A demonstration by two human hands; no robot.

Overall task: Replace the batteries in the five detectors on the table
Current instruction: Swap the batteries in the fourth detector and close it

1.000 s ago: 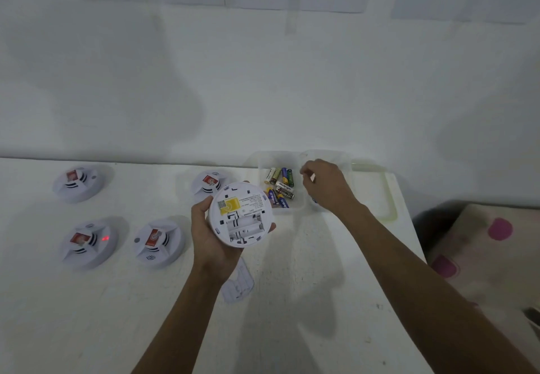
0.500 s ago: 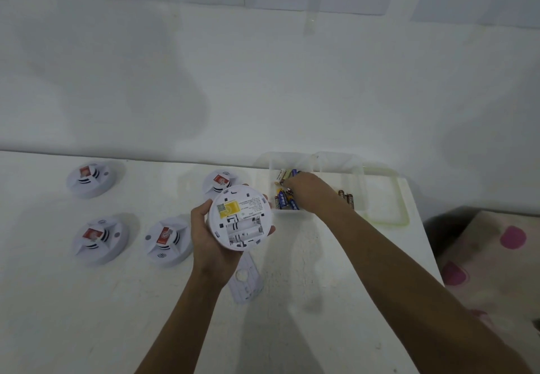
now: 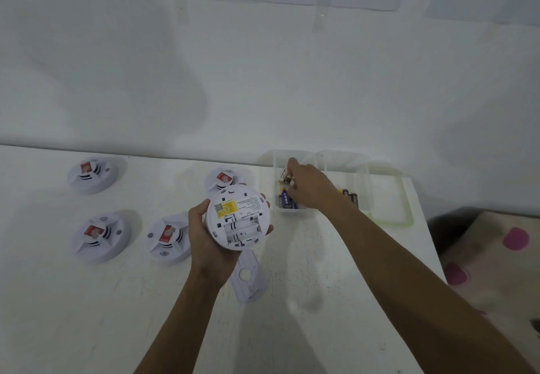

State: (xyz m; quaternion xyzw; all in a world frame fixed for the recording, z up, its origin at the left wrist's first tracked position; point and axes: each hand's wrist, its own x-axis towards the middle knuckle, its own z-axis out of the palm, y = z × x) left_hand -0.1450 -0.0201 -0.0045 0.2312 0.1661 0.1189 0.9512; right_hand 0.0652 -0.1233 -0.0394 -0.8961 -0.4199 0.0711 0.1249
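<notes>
My left hand [image 3: 208, 242] grips a white round detector [image 3: 238, 217] above the table, its back facing me with a yellow label and an open battery bay with no batteries in it. My right hand [image 3: 311, 188] reaches into a clear plastic box [image 3: 295, 213] of batteries and pinches a battery [image 3: 287, 180] at its fingertips. Blue batteries [image 3: 285, 201] lie in the box under the hand. Several more detectors sit face up on the table: one at the far left [image 3: 90, 175], one at the near left [image 3: 99, 237], one beside my left hand [image 3: 167, 239], and one behind the held detector [image 3: 223, 179].
A second clear box [image 3: 361, 169] to the right holds dark batteries [image 3: 350, 196]. A clear lid [image 3: 404, 198] lies beyond it near the table's right edge. A white cover plate [image 3: 248, 278] lies on the table under my left wrist. A spotted cloth [image 3: 496, 256] is off the table's right.
My right hand moved from the right box into the left box and now pinches a battery, lifted toward the box's back. The held detector stayed put.
</notes>
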